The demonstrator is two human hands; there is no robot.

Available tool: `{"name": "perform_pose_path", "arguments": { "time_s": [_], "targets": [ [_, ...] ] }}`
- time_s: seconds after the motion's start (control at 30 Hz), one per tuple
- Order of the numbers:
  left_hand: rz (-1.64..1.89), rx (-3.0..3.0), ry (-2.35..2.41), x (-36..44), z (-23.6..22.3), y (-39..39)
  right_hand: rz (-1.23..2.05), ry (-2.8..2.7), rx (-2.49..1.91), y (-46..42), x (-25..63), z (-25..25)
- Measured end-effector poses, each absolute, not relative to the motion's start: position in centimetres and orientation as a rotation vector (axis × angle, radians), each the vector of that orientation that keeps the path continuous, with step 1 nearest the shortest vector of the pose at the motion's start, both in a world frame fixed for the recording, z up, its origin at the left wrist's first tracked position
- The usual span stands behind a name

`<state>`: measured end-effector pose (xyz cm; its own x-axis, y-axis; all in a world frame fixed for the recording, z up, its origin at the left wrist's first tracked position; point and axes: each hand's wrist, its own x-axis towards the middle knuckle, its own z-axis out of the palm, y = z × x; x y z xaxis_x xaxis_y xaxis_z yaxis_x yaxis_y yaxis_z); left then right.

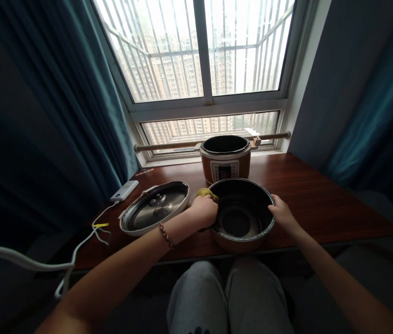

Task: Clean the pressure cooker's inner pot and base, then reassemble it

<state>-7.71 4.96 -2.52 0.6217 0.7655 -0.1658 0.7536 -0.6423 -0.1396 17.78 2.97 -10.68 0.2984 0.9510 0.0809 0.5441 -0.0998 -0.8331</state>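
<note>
A round dark inner pot (240, 220) sits tilted toward me at the table's front edge, its inside showing. My right hand (282, 212) grips its right rim, thumb over the edge. At the left rim, my left hand (206, 211) is closed on a yellow-green cloth (206, 192) that pokes out above the fingers. Just behind the pot stands the brown and white electric pressure cooker (226, 160), lidless, with a control panel on its front. Its lid (156, 206) lies upside down on the left, metal inner side up, partly behind my left forearm.
A white power strip or adapter (124, 190) with a white cable (88, 232) lies at the table's left edge. The reddish-brown table (307, 195) reaches to a barred window (210, 55). Blue curtains (60, 79) hang at both sides.
</note>
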Motion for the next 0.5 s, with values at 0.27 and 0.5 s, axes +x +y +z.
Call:
{"name": "perform_pose_path", "arguments": {
  "time_s": [0.27, 0.5],
  "targets": [
    [0.337, -2.988, -1.045, -6.7, -1.1, 0.0, 0.661, -1.350, -1.751, 3.1, 17.9, -10.9],
    [-0.109, -2.989, -1.273, -4.7, -3.4, -2.6, 0.658, -1.354, -1.737, 3.2, 18.0, -11.2]
  ]
}}
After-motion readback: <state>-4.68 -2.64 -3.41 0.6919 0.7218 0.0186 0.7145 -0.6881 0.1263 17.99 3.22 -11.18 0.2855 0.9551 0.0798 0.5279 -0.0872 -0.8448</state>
